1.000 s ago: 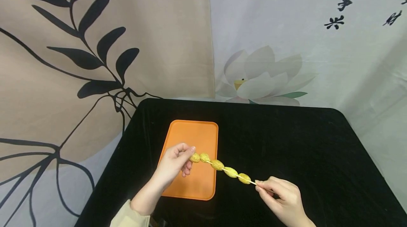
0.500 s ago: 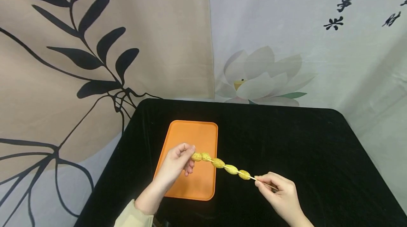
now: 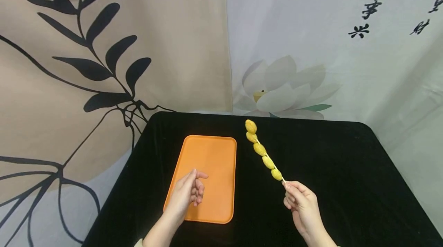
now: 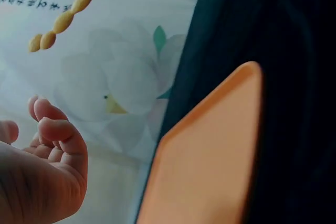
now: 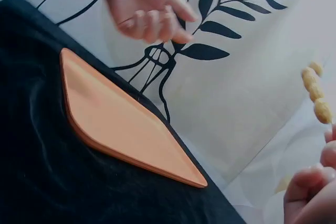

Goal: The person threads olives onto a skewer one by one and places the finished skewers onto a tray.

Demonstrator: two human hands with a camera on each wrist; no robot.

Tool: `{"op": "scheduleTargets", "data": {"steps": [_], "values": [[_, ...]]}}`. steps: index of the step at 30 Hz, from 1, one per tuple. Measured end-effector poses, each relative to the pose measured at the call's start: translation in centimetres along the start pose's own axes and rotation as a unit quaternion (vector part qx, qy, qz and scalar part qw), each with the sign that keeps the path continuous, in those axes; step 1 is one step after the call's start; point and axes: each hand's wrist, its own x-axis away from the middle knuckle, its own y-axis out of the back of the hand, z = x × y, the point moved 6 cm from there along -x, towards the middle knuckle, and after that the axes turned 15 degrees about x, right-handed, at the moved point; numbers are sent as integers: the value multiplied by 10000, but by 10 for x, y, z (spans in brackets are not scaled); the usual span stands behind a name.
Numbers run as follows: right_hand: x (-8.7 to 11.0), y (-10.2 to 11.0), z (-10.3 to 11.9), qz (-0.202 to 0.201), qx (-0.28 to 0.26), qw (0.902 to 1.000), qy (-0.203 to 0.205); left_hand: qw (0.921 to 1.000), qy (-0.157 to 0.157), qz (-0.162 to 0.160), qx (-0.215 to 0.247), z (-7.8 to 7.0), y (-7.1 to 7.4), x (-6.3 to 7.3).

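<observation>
My right hand pinches the bare lower end of a skewer between thumb and fingers. Several yellow oval pieces with a rough surface are threaded along it, and it tilts up and to the left above the black cloth. Over the near left part of an orange tray hovers my left hand, its fingers loosely bent with nothing in them. The left wrist view shows the skewer well apart from that hand. Only part of the right hand appears in the right wrist view.
The tray lies flat on a table with a black cloth. Behind the table's far edge hangs a curtain printed with dark leaves, a pale lotus and dark characters.
My left hand has let go of the skewer's far end and drawn slightly back and left. The right hand has swung the skewer from nearly level to steeply upward. The head view has tilted slightly.
</observation>
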Motion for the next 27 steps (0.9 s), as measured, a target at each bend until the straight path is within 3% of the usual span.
{"op": "scheduleTargets", "data": {"steps": [3, 7, 11, 16, 21, 27], "values": [[-2, -3, -7, 231, -575, 9978, -228, 9998, 155, 90, 16, 15, -3, 5], [-2, -16, -22, 268, -686, 9945, -738, 9987, 192, 400, -270, 35, -14, 9], [0, -44, -45, 300, -802, 9849, -1502, 9943, 110, 728, -766, 57, -30, 12], [3, -83, -71, 479, -1045, 9721, -2046, 9910, -160, 743, -1102, 78, -42, 9], [2, -110, -85, 672, -1088, 9660, -2249, 9901, -377, 559, -1235, 79, -41, 9], [-8, -128, -94, 581, -606, 9672, -2397, 9872, -328, 320, -1528, 72, -19, 14]]}}
